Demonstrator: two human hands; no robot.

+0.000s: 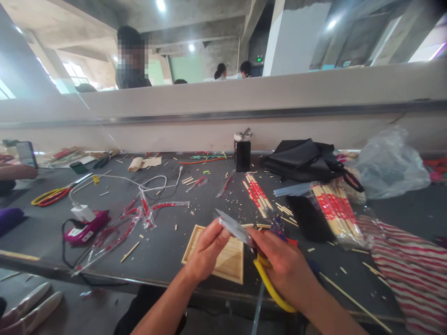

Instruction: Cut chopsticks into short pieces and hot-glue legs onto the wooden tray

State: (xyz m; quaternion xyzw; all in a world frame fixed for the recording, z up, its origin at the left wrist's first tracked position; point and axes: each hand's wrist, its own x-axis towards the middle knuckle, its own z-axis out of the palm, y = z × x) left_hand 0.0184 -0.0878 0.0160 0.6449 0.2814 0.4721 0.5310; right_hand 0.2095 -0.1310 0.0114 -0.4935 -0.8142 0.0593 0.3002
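Observation:
Yellow-handled scissors (275, 289) are in my right hand (283, 261), their grey blades pointing up and to the left over the table. My left hand (208, 246) is closed near the blade tips, thumb against fingers; what it pinches is hidden. Below both hands lies a shallow wooden tray (228, 266) made of thin sticks with a raised rim, partly covered by my left hand. Behind my right hand, a bit of blue and red wrapping (278, 228) shows beside several loose stick pieces.
Red-wrapped chopsticks (257, 195) and a packed bundle (337, 211) lie right, near a dark phone (309, 218) and striped cloth (415, 260). A phone (243, 156) stands upright behind. Left are a power strip (87, 228), plastic wrappers (146, 211) and other scissors (57, 194). Another person's hand (21, 171) is far left.

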